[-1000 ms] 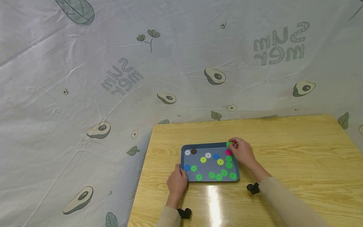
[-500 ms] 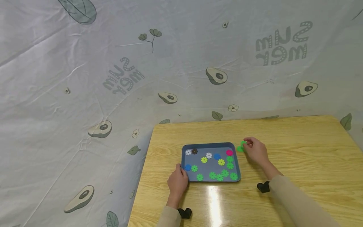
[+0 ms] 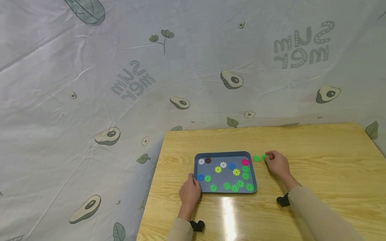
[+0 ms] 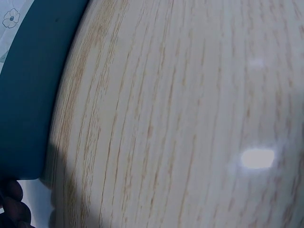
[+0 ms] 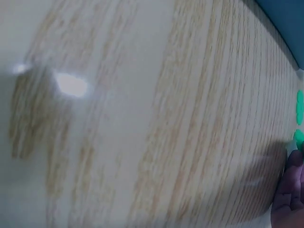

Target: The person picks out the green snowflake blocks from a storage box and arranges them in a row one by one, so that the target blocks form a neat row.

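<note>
My left hand (image 3: pixel 190 192) grips the front left corner of a blue-grey tray (image 3: pixel 223 155), its thumb at the rim. To the right of the tray, my right hand (image 3: pixel 277 164) pinches a green notched interlocking disc (image 3: pixel 264 157) low over the table. Another green disc (image 3: pixel 256 158) lies flat on the wood between that one and the tray. In the right wrist view the held disc (image 5: pixel 299 137) shows at the fingertips, close to the lying disc (image 5: pixel 299 107). Whether the held disc touches the table, I cannot tell.
Inside the tray lie several green discs (image 3: pixel 245 175), a pink disc (image 3: pixel 245 162), yellow discs (image 3: pixel 236 172), blue discs (image 3: pixel 201 177), white discs (image 3: pixel 223 165) and a brown disc (image 3: pixel 208 160). The wooden table (image 3: pixel 316 150) meets a printed cloth (image 3: pixel 205 100) at the back.
My right hand has carried the green disc from the tray's back right corner rightward, then lowered it beside the other green disc on the table. The left hand has kept its hold on the tray.
</note>
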Demonstrator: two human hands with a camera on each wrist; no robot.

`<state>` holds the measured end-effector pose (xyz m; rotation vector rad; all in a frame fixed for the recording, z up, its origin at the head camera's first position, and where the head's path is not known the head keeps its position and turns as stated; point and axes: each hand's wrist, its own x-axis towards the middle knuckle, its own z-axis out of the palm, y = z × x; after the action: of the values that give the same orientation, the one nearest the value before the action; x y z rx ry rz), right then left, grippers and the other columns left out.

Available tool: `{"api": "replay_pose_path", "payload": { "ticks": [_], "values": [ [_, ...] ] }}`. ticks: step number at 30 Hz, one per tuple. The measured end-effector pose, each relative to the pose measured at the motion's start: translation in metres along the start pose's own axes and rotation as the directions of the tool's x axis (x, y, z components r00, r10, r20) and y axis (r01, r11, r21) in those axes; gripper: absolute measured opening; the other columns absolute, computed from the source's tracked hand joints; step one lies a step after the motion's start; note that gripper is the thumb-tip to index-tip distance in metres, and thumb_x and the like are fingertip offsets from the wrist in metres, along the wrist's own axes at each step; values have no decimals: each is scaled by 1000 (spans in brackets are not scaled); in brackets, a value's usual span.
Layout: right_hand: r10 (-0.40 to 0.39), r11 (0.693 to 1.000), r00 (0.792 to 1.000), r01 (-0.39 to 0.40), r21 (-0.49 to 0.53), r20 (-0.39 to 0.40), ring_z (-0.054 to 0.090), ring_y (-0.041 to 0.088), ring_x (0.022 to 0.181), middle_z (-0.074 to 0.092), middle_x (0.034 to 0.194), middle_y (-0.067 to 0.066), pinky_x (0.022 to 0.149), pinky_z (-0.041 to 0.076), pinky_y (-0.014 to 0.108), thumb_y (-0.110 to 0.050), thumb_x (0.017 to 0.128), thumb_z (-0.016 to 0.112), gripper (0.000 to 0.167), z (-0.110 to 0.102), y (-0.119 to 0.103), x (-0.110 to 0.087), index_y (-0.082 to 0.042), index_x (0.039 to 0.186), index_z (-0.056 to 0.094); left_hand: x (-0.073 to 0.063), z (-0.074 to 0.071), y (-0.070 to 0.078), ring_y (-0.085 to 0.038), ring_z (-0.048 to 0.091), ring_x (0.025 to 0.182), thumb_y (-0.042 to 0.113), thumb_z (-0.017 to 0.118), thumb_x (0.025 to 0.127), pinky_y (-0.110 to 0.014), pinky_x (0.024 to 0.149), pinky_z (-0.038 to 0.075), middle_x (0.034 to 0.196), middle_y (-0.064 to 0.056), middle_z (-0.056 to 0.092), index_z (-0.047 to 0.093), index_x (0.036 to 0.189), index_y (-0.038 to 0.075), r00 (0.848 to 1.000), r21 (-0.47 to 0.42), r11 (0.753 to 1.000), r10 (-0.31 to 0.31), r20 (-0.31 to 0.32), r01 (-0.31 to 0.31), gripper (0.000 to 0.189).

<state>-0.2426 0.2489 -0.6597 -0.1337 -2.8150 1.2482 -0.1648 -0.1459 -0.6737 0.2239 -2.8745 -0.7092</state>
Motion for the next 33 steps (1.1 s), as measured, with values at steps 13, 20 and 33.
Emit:
{"api": "replay_pose_path", "payload": {
  "ticks": [13, 20, 33],
  "values": [
    [39, 999, 999, -39, -18, 0, 65, 39, 93, 69, 102, 22, 75, 48, 50, -14, 100, 63, 29, 6, 2, 4, 8, 119, 68, 0, 1, -1, -18, 49, 45, 18, 59, 102, -37, 41, 34, 63, -5, 61, 68, 119, 9, 1000, 2, 1000, 2, -9, -2, 22],
    [61, 998, 998, -61, -30, 1, 64, 40, 95, 68, 103, 23, 77, 48, 51, -16, 100, 64, 31, 4, 0, 2, 8, 119, 68, 1, 3, -3, -17, 48, 44, 19, 59, 102, -36, 40, 33, 63, -4, 62, 68, 119, 9, 1000, -4, 1000, 10, -4, -10, 22],
    [38, 999, 999, -38, 13, -12, 64, 33, 90, 67, 102, 18, 74, 46, 42, -22, 102, 62, 35, 4, -17, -3, 7, 121, 67, 1, 1, -2, -19, 52, 47, 19, 59, 102, -37, 41, 35, 67, -6, 65, 68, 119, 9, 1000, -8, 1000, 2, -1, -2, 22]
  ]
}}
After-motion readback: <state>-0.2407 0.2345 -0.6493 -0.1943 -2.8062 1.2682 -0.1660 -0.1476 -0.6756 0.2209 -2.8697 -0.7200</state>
